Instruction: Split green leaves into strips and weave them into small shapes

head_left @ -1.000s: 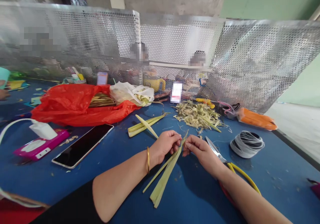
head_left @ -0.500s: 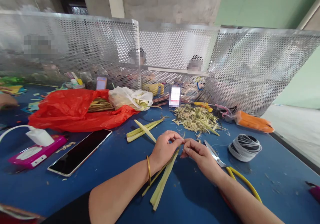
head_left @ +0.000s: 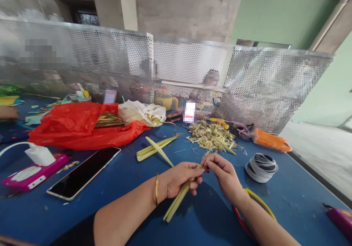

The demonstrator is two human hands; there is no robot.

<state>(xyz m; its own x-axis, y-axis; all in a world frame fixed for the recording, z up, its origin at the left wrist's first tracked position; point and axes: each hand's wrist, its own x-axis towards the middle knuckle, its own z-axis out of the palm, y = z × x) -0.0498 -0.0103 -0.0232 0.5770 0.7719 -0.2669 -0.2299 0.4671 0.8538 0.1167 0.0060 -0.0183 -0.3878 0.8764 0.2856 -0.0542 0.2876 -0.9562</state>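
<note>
Blue table (head_left: 217, 216); near the scrap pile (head_left: 211, 136), left hand (head_left: 178, 180) grasps leaves (head_left: 176, 204), now bundled closer; right hand (head_left: 222, 169) at their tips, hold unclear.

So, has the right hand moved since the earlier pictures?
Yes: judged against the spool of white string, the right hand has shifted to the right, closer to it.

A dark-screened phone (head_left: 84, 173) lies beside a magenta power strip (head_left: 44, 172), a yellow mug (head_left: 166, 102) farther back.
</note>
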